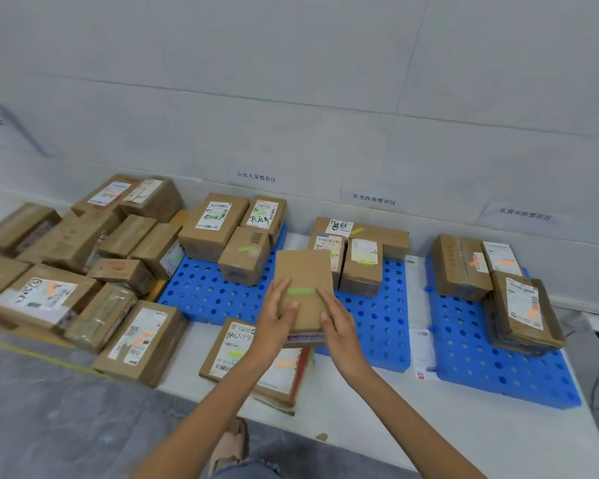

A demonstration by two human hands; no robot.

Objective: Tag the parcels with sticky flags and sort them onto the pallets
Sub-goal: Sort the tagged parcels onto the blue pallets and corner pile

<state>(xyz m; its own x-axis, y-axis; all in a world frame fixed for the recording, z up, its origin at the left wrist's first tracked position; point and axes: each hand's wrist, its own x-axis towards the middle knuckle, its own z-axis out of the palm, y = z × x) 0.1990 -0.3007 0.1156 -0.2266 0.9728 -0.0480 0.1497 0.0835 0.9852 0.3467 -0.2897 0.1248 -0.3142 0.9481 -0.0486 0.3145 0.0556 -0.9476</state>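
While the heap of untagged parcels [66, 254] fills the far left, three blue pallets line the wall: the left pallet [201, 295], the middle pallet [377, 326] and the right pallet [491, 361], each under a paper wall sign [256, 177]. Boxes on the left and middle pallets carry green flags, and those on the right carry orange ones. A flat carton [236, 350] lies near, on the white floor sheet.

Above it, between the left and middle pallets, the held parcel [305, 271] is off the ground and tilted. The left hand [274, 323] grips its left edge, fingers together along the side and thumb on top. The right hand [339, 326] clasps the right edge likewise. A green flag [301, 291] sits on its top face between the thumbs.

Tagging this one looks finished; sorting is in hand. Next it needs setting on a green-flag pallet; which one, I cannot tell.
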